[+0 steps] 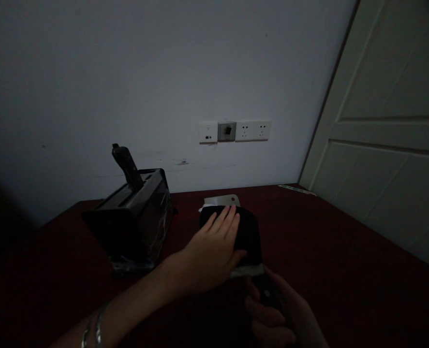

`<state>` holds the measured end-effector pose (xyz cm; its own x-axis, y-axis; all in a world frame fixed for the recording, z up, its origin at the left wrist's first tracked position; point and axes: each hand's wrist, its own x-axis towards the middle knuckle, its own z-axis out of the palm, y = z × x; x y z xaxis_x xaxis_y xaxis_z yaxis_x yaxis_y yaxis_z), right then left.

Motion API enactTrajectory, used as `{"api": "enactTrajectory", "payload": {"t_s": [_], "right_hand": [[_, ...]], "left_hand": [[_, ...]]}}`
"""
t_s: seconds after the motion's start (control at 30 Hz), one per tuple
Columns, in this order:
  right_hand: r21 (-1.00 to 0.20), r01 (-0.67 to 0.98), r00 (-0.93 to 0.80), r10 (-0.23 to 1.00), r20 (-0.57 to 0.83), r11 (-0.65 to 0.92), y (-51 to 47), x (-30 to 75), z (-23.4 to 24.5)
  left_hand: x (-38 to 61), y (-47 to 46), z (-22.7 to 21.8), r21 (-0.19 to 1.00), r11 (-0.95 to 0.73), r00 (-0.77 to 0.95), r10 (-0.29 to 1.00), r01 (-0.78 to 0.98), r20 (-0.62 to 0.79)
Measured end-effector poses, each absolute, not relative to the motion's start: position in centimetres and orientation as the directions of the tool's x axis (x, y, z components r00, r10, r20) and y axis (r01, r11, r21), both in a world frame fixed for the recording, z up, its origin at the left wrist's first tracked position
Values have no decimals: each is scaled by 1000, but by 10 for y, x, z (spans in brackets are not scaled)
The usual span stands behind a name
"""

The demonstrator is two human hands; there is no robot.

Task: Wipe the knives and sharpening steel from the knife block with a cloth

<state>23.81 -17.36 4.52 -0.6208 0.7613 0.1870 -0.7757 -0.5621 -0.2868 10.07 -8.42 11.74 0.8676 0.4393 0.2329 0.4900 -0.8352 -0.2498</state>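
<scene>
My right hand (272, 309) grips the black riveted handle (267, 292) of a cleaver that points away from me. Most of its blade (223, 199) is hidden under a dark cover (249, 232), perhaps a cloth; the far corner with a round hole sticks out. A pale strip of metal also shows near the handle. My left hand (214, 246) lies flat on the dark cover, fingers stretched forward and thumb out to the side. Left of my hands stands a knife block (138, 212) with one black knife handle (127, 164) rising from a slot.
The dark red table (330, 251) meets a pale wall with a row of sockets and a switch (235, 131). A thin flat strip (297, 189) lies near the back right edge. A panelled white door (392, 145) stands on the right. The light is dim.
</scene>
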Motion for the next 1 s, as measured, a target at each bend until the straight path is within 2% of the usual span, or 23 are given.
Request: {"api": "enactTrajectory", "payload": {"t_s": [0.13,0.37,0.47,0.63,0.83,1.0], "right_hand": [[-313,-748,-656,726,208,-586,-172,234,41],[-303,-744,-656,736,166,-595,-171,227,30],[-301,-738,-665,728,166,-604,-171,226,31],[-307,-743,-659,731,179,-594,-171,230,35],[-284,-770,-631,749,203,-571,-169,237,37],[-276,-798,-593,779,204,-535,-170,243,43]], "left_hand": [[97,-57,122,-256,-778,819,538,573,198],[83,-23,122,-103,-751,758,646,653,97],[82,-21,119,-85,-740,745,659,667,105],[88,-30,117,-150,-758,772,612,635,174],[99,-55,120,-206,-794,820,556,573,135],[102,-82,119,-180,-861,876,444,476,190]]}}
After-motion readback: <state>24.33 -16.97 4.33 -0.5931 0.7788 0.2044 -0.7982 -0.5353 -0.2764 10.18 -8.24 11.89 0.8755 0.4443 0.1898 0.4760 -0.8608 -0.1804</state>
